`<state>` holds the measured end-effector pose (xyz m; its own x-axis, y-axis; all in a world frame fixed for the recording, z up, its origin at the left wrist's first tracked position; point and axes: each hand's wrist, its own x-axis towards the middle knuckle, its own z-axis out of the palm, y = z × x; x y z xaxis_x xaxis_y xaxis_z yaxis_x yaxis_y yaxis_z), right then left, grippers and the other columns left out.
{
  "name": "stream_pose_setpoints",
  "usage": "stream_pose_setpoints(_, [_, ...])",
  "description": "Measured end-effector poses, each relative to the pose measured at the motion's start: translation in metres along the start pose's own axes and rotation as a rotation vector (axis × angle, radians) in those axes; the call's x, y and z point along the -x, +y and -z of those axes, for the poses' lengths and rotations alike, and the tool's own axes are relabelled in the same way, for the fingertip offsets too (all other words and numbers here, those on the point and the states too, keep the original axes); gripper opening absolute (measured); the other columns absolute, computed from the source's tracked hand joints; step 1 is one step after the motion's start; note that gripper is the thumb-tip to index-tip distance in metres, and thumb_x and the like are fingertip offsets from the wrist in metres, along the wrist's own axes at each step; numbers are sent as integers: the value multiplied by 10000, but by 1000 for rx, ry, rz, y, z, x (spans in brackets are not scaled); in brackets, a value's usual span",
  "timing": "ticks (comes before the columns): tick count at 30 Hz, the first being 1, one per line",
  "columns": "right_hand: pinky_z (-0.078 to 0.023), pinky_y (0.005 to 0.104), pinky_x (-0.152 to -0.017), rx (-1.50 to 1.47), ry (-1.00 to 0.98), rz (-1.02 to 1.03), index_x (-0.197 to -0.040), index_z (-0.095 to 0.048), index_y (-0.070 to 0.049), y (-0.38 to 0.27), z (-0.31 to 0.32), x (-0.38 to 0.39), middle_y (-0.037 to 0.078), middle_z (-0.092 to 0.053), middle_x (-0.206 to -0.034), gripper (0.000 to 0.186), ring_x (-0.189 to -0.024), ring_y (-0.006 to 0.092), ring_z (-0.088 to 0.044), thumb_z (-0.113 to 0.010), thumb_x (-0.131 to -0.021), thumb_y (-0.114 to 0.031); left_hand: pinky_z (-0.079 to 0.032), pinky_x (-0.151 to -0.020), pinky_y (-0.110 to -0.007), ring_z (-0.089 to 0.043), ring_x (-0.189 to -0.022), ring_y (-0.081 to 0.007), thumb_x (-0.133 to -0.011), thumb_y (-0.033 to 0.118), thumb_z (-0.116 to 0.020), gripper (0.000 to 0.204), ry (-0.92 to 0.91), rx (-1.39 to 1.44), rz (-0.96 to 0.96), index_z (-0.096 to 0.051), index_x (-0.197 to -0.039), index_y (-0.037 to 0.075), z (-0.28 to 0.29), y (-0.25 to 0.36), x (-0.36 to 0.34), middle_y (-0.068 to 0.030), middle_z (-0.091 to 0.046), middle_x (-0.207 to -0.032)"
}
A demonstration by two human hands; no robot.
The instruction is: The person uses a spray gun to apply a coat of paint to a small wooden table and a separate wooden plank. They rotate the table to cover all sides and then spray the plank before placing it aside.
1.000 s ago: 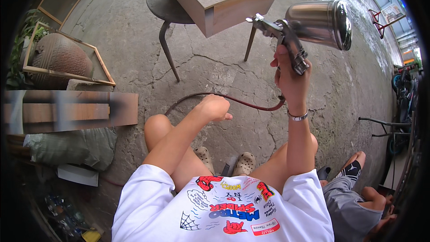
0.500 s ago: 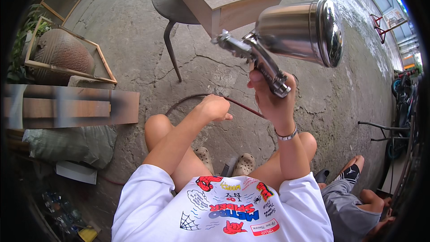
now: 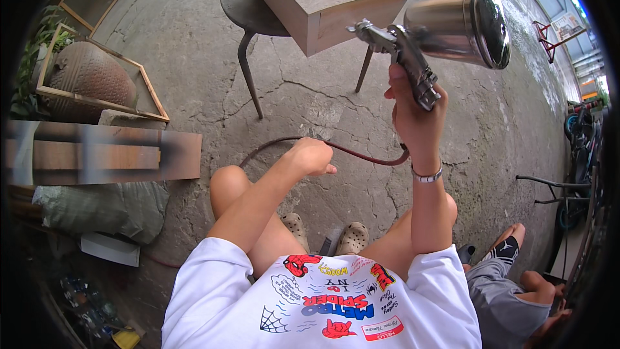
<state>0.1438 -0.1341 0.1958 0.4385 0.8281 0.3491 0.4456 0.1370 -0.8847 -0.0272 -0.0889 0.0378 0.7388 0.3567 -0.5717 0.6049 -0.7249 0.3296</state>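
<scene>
My right hand point(image 3: 420, 113) is wrapped around the grip of a metal spray gun point(image 3: 403, 55), raised at the right of centre. A large silver paint cup point(image 3: 449, 28) sits on the gun, tilted to the right. The gun's nozzle points left, close to the front of a wooden box point(image 3: 352, 19) resting on a round dark stool point(image 3: 248, 3). A dark red hose point(image 3: 365, 156) runs from below my right hand across to my left hand point(image 3: 312, 157). That hand is closed about the hose near my left knee, its fingertips mostly hidden.
Left of me lie a wooden plank point(image 3: 181, 155), a stuffed sack point(image 3: 110, 210) and a wooden frame point(image 3: 152, 87) by a large clay pot point(image 3: 90, 77). Another person point(image 3: 510, 291) sits low at the right. Cracked concrete floor point(image 3: 194, 45) surrounds the stool.
My right hand has moved the spray gun up and to the right, uncovering another stool leg. The hose's right end shifted with it. My left hand has stayed about where it was.
</scene>
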Motion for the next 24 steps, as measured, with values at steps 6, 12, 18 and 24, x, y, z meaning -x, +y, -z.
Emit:
stream_pose_setpoints(6, [-412, 211, -511, 23, 110, -45, -940, -763, 11, 23, 14, -24, 11, -669, -646, 326, -579, 43, -589, -760, -952, -315, -525, -928, -490, -681, -1060, -365, -969, 517, -610, 531, -142, 6, 26, -704, -1098, 11, 16, 7, 6, -189, -725, -1067])
stream_pose_setpoints(12, [-323, 231, -330, 49, 175, -24, -785, -689, -30, 41, 26, -47, 30, -643, -612, 431, -364, 57, -497, -697, -978, -415, -525, -928, -489, -679, -1063, -368, -970, 514, -610, 538, -125, -6, 21, -703, -1128, 9, 9, 4, 2, -193, -725, -1064])
stream_pose_setpoints(18, [-346, 236, -405, 96, 260, 13, -771, -717, -20, 59, 38, -72, 1, -625, -577, 464, -440, 50, -511, -734, -947, -449, -526, -934, -490, -679, -1068, -371, -963, 505, -621, 540, -147, -11, 21, -702, -1163, 11, 11, 5, 1, -195, -728, -1078])
stream_pose_setpoints(24, [-368, 271, -383, 134, 319, -58, -790, -726, -9, 71, 50, -91, 16, -649, -592, 475, -410, 84, -525, -729, -946, -458, -529, -904, -489, -686, -1024, -372, -960, 498, -629, 518, -100, 1, 3, -709, -1082, 1, 2, 2, -2, -198, -727, -1016])
